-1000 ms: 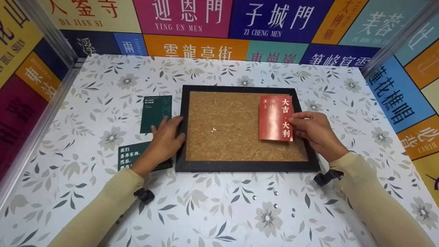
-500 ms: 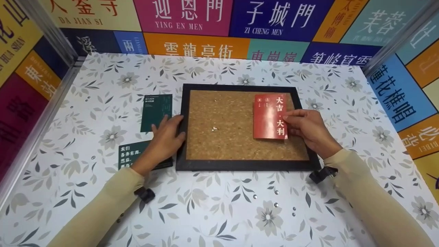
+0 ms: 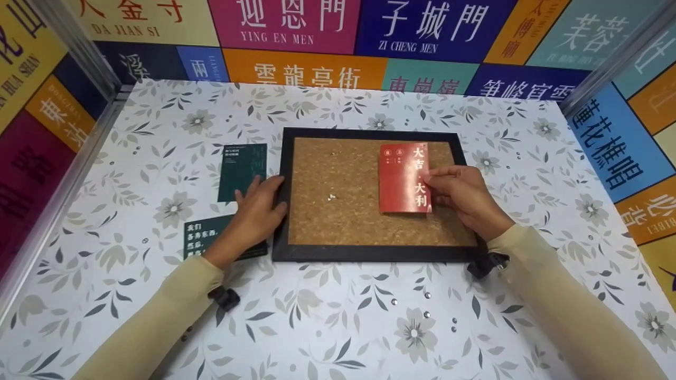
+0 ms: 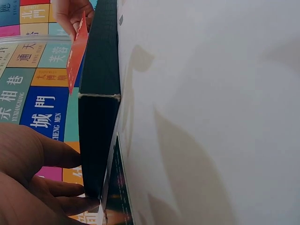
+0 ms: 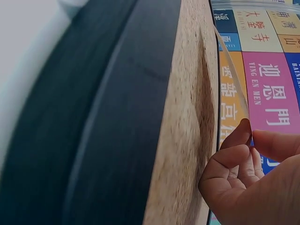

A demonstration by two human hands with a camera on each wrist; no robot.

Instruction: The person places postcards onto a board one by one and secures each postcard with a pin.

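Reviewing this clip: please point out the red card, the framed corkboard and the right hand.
Red card [image 3: 402, 180]: head view, middle of its printed front.
Framed corkboard [image 3: 348, 186]: head view, bare cork left of the card.
Right hand [image 3: 466, 194]: head view, back of the hand.

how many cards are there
3: red card in the right hand, over the board; upper green card, left of the board; lower green card, partly hidden by the left hand. More could be hidden beneath.
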